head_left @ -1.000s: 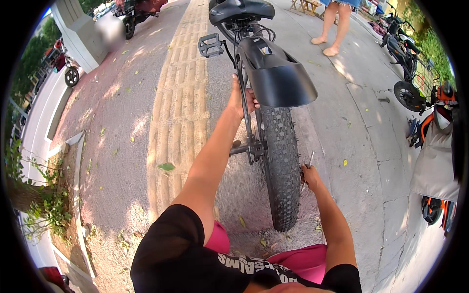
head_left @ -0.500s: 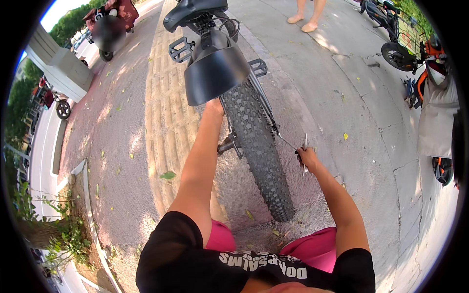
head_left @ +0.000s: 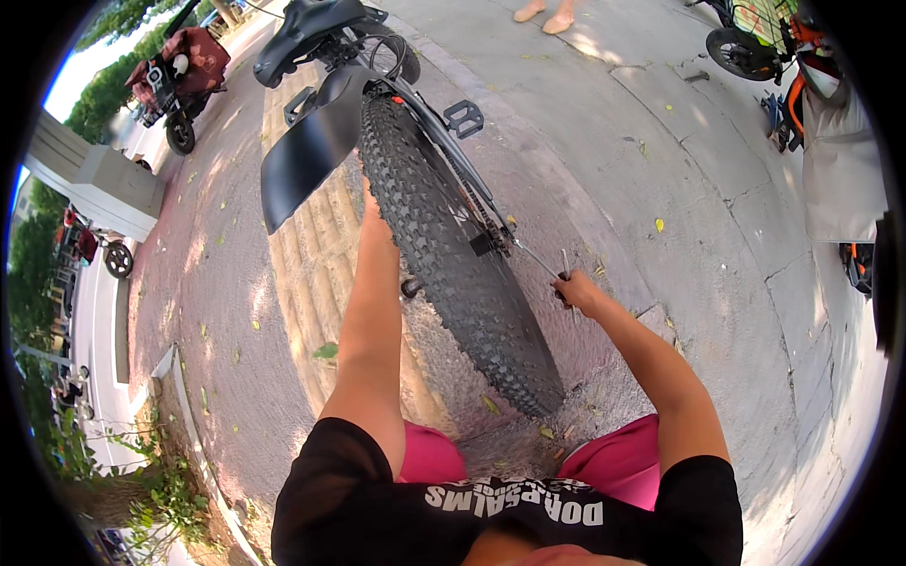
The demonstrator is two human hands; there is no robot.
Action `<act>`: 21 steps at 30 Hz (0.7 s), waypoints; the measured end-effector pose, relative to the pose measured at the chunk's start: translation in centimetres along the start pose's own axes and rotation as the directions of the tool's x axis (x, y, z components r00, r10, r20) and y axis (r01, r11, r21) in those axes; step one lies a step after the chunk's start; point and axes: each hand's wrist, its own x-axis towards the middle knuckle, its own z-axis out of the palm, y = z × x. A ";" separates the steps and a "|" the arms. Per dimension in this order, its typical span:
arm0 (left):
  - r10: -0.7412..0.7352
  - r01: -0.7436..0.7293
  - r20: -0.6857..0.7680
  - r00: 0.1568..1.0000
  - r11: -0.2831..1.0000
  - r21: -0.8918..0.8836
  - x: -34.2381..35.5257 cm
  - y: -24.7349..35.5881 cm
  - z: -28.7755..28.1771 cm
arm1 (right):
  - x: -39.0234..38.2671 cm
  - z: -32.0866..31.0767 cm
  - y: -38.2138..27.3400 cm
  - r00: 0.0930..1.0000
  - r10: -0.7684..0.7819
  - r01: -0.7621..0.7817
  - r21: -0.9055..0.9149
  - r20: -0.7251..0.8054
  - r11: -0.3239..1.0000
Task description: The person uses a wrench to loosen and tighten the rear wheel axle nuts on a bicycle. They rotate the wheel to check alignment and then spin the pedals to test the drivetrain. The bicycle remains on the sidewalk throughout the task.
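The wheel [head_left: 425,226] is on the bike [head_left: 342,90]; the right hand [head_left: 578,291] curls its fingers round a tool [head_left: 534,257] near the hub [head_left: 507,246]. The left hand [head_left: 367,198] hides its grip; what's left, I can't tell.

White block capitals [head_left: 528,500], inverted in view, ran across the black shirt [head_left: 406,528], below the bicycle tyre [head_left: 444,245] in view.

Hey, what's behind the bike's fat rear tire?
The left forearm reaches up behind the knobby rear tire, and a dark peg end pokes out at its left edge. The left hand is covered, so what it touches, if anything, can't be seen.
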 end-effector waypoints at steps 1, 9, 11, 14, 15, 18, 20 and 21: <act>-0.009 0.010 0.021 1.000 1.000 -0.014 0.0 0.0 -0.8 | 0.0 0.2 0.1 1.000 0.007 -0.007 0.025 -0.007 1.000; -0.071 0.088 0.206 0.976 0.993 -0.078 2.3 0.4 -2.8 | -2.2 -2.3 -5.0 0.995 -0.060 0.082 0.331 -0.075 0.940; -0.081 0.104 0.236 0.968 0.991 -0.088 2.9 0.5 -2.9 | -2.4 -3.8 -6.3 0.996 -0.055 0.078 0.406 -0.070 0.910; -0.100 0.129 0.263 0.960 0.987 -0.096 3.1 0.4 -3.0 | -2.8 -5.6 -8.5 0.998 -0.047 0.066 0.528 -0.049 0.847; -0.107 0.138 0.272 0.956 0.986 -0.096 3.2 0.4 -3.0 | -3.2 -5.9 -9.2 0.998 -0.043 0.056 0.571 -0.036 0.819; -0.113 0.143 0.281 0.953 0.986 -0.088 3.2 1.2 -3.4 | -4.5 -6.2 -12.1 0.995 -0.098 0.077 0.504 0.015 0.860; -0.117 0.151 0.295 0.948 0.984 -0.094 3.2 1.4 -3.4 | -5.2 -6.3 -13.2 0.990 -0.133 0.096 0.488 0.043 0.867; -0.117 0.153 0.307 0.944 0.984 -0.094 3.2 1.7 -3.5 | -5.2 -6.3 -13.4 0.982 -0.169 0.100 0.539 0.079 0.836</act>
